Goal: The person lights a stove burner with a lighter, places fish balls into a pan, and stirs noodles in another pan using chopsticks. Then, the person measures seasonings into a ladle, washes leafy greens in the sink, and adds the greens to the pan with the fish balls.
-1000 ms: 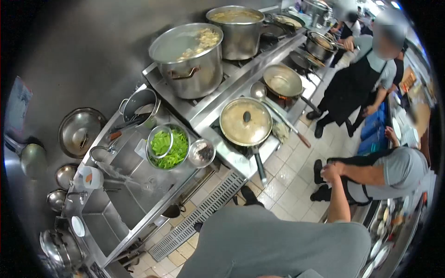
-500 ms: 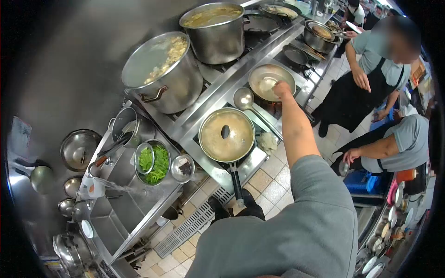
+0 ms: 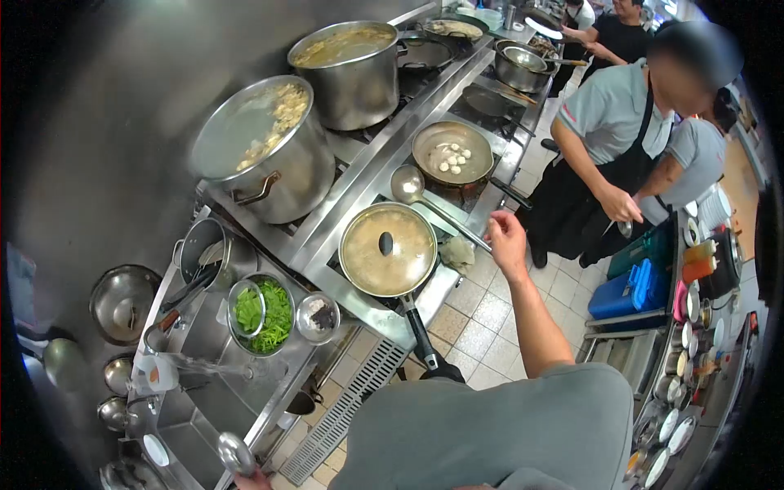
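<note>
At lower left, our left hand grips a metal bowl by its edge; our right hand hovers near the ladle, fingers curled, closure unclear. Beyond, white pieces lie in the pan, handle outward, presumably for reach.

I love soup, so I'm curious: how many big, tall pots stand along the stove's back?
2: the nearer pot, toward the sink, and the farther pot, just beyond it along the stove. Both show plainly.
</note>
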The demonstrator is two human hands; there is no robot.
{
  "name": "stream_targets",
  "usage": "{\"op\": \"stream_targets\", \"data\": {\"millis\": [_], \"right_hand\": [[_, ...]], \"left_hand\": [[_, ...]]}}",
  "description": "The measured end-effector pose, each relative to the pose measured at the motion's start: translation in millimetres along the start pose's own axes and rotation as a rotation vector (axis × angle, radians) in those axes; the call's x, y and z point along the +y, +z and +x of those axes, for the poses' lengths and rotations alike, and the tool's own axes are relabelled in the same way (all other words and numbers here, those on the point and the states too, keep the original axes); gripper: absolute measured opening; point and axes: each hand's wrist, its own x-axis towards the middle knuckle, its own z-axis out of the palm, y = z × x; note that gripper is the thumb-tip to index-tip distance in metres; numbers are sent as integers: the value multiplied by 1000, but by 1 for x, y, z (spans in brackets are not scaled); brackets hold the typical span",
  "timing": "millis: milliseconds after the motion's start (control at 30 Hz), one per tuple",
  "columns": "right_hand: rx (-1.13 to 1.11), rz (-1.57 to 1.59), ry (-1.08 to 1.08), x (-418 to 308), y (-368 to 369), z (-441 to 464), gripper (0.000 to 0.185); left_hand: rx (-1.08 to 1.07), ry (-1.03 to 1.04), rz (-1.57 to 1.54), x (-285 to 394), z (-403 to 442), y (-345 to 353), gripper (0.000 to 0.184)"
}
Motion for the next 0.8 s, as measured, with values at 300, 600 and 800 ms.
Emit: {"op": "stream_targets", "data": {"millis": [300,600,800], "right_hand": [[-767,195,-64,-145,201,-233,13],[-1568,190,616,-149,594,-489,22],[-1238,305,769,-73,855,-514,20]], "left_hand": [[-283,121,-64,5,299,162,35],[-586,969,912,-88,354,154,16],[-299,749,636,-44,359,28,7]]}}
